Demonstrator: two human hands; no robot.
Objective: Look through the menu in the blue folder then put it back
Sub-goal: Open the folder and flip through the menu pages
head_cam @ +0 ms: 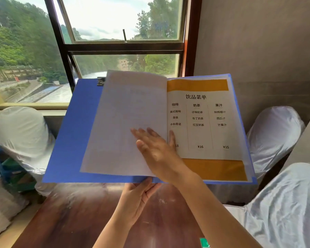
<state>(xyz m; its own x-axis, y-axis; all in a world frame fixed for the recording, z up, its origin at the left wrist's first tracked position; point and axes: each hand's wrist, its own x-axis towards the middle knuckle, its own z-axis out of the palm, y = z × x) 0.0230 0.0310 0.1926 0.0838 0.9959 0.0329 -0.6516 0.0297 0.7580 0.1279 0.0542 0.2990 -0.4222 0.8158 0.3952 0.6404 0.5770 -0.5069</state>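
Note:
The blue folder (73, 133) is held open in the air in front of me, above the table. Its right side shows a menu page (204, 120) with yellow bands and printed columns of drinks and prices. A blank translucent sleeve page (122, 122) lies over the left side. My left hand (136, 197) supports the folder from below at its bottom edge near the spine. My right hand (156, 149) rests flat on the pages at the spine, fingers spread over the left page, thumb on the menu page.
A dark wooden table (82, 217) lies below the folder. Chairs in white covers stand at the left (21, 135), the right (274, 136) and the near right (283, 208). A large window (122, 49) is straight ahead. A grey wall (258, 51) is at the right.

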